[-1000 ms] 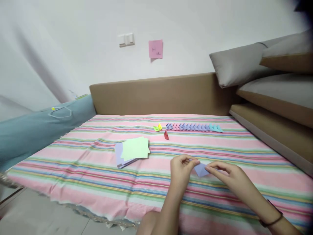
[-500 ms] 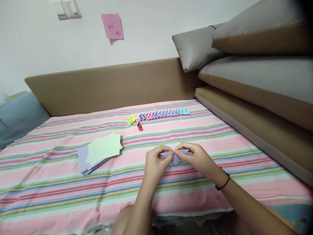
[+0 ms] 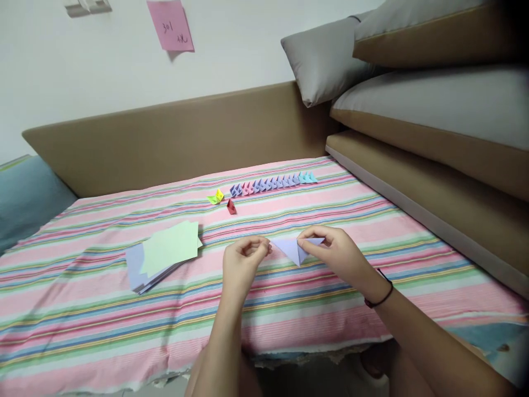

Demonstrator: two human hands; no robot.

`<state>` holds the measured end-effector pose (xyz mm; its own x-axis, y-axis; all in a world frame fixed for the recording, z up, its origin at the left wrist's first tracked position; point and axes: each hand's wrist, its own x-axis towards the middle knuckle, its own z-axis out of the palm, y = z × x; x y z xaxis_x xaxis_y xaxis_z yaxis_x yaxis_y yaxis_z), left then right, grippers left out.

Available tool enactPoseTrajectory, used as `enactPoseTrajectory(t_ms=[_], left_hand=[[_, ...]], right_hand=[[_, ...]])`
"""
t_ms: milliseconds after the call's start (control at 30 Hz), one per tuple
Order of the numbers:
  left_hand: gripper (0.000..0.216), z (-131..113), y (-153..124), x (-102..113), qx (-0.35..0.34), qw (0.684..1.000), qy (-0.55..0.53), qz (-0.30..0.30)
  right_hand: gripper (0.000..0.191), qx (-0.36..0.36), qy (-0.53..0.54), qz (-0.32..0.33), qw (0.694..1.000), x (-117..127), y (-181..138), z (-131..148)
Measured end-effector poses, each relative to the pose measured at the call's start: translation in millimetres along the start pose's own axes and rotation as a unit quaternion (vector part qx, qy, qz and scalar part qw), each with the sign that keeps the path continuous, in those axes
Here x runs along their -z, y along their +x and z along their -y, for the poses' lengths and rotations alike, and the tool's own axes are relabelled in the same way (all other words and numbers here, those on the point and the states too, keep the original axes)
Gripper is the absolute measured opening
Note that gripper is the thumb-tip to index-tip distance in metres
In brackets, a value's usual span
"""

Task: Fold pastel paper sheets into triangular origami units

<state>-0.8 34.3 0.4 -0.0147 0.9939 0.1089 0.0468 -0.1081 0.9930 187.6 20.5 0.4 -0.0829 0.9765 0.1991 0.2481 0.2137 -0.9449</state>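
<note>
A light purple sheet of paper [image 3: 292, 249], folded into a triangle with its point downward, is held just above the striped cloth. My right hand [image 3: 330, 248] pinches its top edge right of the middle, thumb in front. At the paper's left corner, the fingertips of my left hand [image 3: 244, 260] are closed together and meet the tip; how much paper lies between them is hidden. Farther back stands a row of folded paper pieces [image 3: 273, 183] in purple, pink and light blue. A red folded piece [image 3: 231, 207] and a yellow-green one [image 3: 216, 196] lie near its left end.
A stack of green and purple paper sheets [image 3: 169, 251] lies left of my hands on the striped cloth [image 3: 103, 320]. Grey and brown cushions [image 3: 417, 127] are piled on the right. A brown backboard [image 3: 177, 138] runs along the wall, below a pink note [image 3: 170, 26].
My left hand has moved left, from the paper's middle out to its left corner, showing more of the triangle. My right hand keeps its pinch. The view has tilted slightly.
</note>
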Motion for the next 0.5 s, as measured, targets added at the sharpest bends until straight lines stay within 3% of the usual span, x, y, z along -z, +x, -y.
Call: enactPoseTrajectory(t_ms=[100,167,267,500], left_hand=[[0.023,0,-3,-9,0.021,0.997,-0.077,-0.015],[0.028,2,-7,-18,0.054,0.992,-0.105,0.035],[0.03,6,-10,-27,0.074,0.989,-0.091,0.095],[0.026,12,-8,-25,0.07,0.988,-0.062,0.119]], right_hand=[[0.016,-0.012,0.021,-0.019,1.0,-3,1,-2],[0.018,-0.014,0.041,-0.021,0.999,-6,0,-2],[0.017,-0.014,0.063,-0.024,0.998,-9,-1,-3],[0.02,-0.026,0.098,0.041,0.994,-10,-1,-5]])
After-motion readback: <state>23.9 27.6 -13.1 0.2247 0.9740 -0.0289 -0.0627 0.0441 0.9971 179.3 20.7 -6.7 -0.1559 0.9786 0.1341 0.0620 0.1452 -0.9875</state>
